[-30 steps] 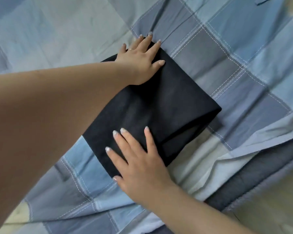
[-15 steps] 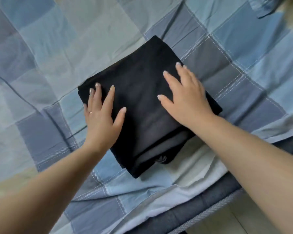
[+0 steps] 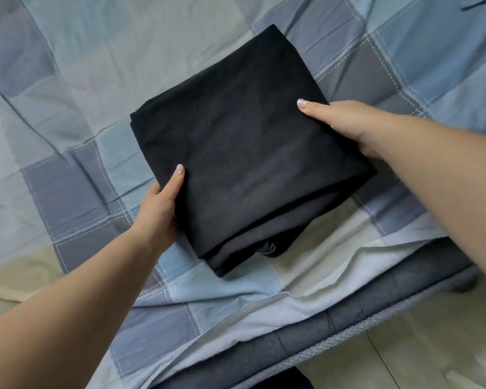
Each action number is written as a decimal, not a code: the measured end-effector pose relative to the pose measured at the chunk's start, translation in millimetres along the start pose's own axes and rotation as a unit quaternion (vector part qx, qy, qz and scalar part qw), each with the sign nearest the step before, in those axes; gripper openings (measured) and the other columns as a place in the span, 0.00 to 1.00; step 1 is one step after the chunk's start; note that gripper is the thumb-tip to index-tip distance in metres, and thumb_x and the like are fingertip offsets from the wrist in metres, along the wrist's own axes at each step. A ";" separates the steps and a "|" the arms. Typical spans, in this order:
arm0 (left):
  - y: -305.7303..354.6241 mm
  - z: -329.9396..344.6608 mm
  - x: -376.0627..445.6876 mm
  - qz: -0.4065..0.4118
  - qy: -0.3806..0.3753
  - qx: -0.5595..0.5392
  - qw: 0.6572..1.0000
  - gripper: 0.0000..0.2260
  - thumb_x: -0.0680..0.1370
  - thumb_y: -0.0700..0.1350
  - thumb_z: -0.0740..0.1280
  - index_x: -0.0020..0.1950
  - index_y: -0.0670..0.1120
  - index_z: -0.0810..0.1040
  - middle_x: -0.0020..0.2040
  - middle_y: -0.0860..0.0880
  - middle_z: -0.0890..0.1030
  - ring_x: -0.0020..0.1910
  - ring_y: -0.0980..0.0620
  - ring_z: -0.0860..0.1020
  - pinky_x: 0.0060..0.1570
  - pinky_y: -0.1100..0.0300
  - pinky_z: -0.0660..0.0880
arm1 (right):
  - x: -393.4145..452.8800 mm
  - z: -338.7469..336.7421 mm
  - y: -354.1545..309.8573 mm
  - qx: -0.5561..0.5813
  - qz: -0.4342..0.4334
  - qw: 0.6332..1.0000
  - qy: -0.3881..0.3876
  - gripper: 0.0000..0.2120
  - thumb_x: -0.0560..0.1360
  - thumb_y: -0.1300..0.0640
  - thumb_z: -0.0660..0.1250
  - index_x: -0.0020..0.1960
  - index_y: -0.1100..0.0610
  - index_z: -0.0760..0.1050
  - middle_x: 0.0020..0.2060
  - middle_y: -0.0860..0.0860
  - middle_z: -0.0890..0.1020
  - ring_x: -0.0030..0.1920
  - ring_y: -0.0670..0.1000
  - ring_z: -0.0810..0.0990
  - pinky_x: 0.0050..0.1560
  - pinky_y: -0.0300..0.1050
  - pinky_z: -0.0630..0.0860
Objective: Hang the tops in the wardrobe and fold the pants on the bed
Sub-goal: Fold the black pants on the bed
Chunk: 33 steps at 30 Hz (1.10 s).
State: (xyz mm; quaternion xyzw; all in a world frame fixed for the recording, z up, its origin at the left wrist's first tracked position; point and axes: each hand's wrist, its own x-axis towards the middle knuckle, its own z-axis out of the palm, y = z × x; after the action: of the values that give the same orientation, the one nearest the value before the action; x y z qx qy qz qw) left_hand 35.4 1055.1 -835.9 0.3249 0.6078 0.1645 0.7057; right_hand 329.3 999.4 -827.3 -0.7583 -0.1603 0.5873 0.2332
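Observation:
A pair of black pants (image 3: 244, 147), folded into a thick square bundle, lies on the blue-and-grey patchwork bedspread (image 3: 90, 80). My left hand (image 3: 160, 209) grips its near-left edge, thumb on top and fingers tucked underneath. My right hand (image 3: 340, 124) grips the right edge the same way, thumb on top, fingers hidden under the fabric. The bundle's layered open edges face the bed's near edge.
The dark grey mattress edge (image 3: 348, 318) runs diagonally across the lower right, with pale tiled floor (image 3: 432, 346) beyond it. A white sheet fold (image 3: 306, 284) shows below the bundle. Another blue fabric piece (image 3: 480, 2) lies at the top right corner.
Both hands lay flat on top of the folded pants, pressing them. Now they have slid to the left and right edges and taken hold, fingers under the bundle.

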 end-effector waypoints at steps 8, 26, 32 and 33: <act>-3.3 -15.5 2.8 -0.016 0.000 0.006 1.000 0.21 0.77 0.58 0.64 0.64 0.47 0.75 0.56 0.50 0.83 0.54 0.53 0.82 0.44 0.60 0.80 | -21.8 32.8 44.8 0.186 0.030 0.981 -0.052 0.24 0.68 0.42 0.73 0.57 0.56 0.78 0.48 0.53 0.85 0.48 0.52 0.84 0.53 0.51 0.79; 26.3 -46.7 -167.8 -0.028 -0.121 0.162 0.979 0.22 0.67 0.56 0.73 0.56 0.44 0.79 0.48 0.48 0.85 0.48 0.49 0.84 0.40 0.59 0.81 | -280.3 99.0 141.6 0.402 0.049 0.914 0.022 0.15 0.75 0.50 0.66 0.59 0.55 0.77 0.52 0.50 0.85 0.51 0.49 0.84 0.49 0.44 0.77; 68.3 -25.3 -280.5 -0.031 -0.248 0.247 0.936 0.44 0.49 0.65 0.80 0.59 0.46 0.79 0.54 0.46 0.84 0.51 0.47 0.83 0.42 0.57 0.80 | -438.9 104.7 154.6 0.484 0.053 0.866 0.116 0.18 0.75 0.49 0.67 0.60 0.57 0.76 0.51 0.51 0.85 0.52 0.50 0.83 0.49 0.45 0.78; 71.1 -21.1 -296.6 -0.030 -0.269 0.257 0.928 0.43 0.49 0.65 0.80 0.59 0.46 0.79 0.54 0.46 0.84 0.52 0.47 0.83 0.45 0.55 0.79 | -461.8 107.6 157.7 0.501 0.054 0.854 0.128 0.17 0.75 0.49 0.67 0.60 0.57 0.76 0.52 0.51 0.85 0.52 0.50 0.83 0.49 0.45 0.78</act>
State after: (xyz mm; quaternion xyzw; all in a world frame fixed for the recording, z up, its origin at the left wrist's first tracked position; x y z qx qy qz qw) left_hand -34.8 926.8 -567.4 0.5087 0.4260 -0.1120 0.7398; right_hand 101.0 646.0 -557.7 -0.6147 0.2280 0.4980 0.5677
